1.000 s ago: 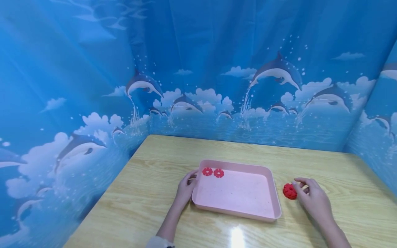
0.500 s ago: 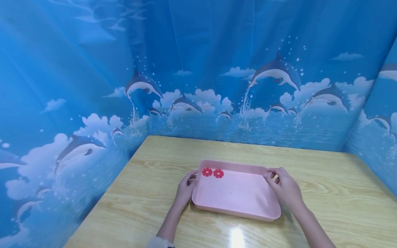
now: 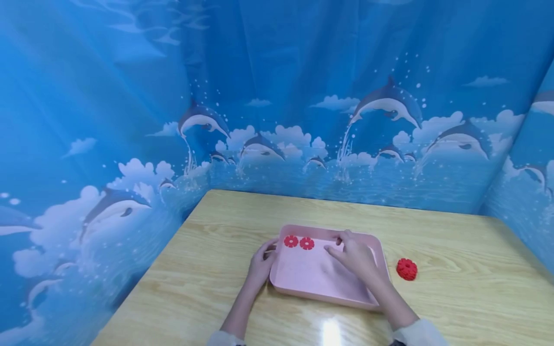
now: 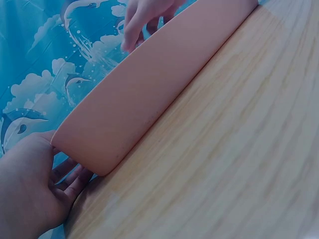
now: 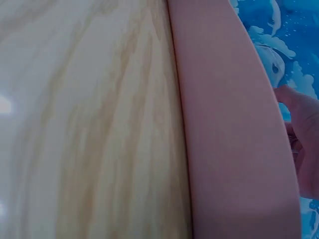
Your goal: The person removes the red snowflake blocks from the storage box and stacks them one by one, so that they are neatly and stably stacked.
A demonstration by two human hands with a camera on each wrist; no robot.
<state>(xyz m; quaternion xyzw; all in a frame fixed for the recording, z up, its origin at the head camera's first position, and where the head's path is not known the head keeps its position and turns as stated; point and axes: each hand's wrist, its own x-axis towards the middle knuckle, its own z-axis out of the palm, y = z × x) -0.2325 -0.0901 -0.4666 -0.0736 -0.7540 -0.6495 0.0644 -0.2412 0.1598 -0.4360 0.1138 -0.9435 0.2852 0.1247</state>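
A shallow pink tray (image 3: 320, 278) lies on the table, with two red notched plastic discs (image 3: 307, 243) side by side in its far left corner. My left hand (image 3: 261, 264) holds the tray's left end; in the left wrist view the thumb is at the rim and the fingers are against the end wall. Over the right part of the tray hovers my right hand (image 3: 357, 257), fingers bent, thumb and forefinger apart. Whether a disc is between its fingers is hidden. The right wrist view shows this hand (image 5: 304, 134) partly, beyond the tray wall.
A small stack of red notched discs (image 3: 407, 269) sits on the wooden table (image 3: 467, 288), right of the tray. A blue dolphin-print curtain (image 3: 277, 96) hangs behind the table and along its sides.
My right hand has travelled left from the disc stack, across the tray's right rim, to above the tray. The left hand and the two discs in the tray stay put.
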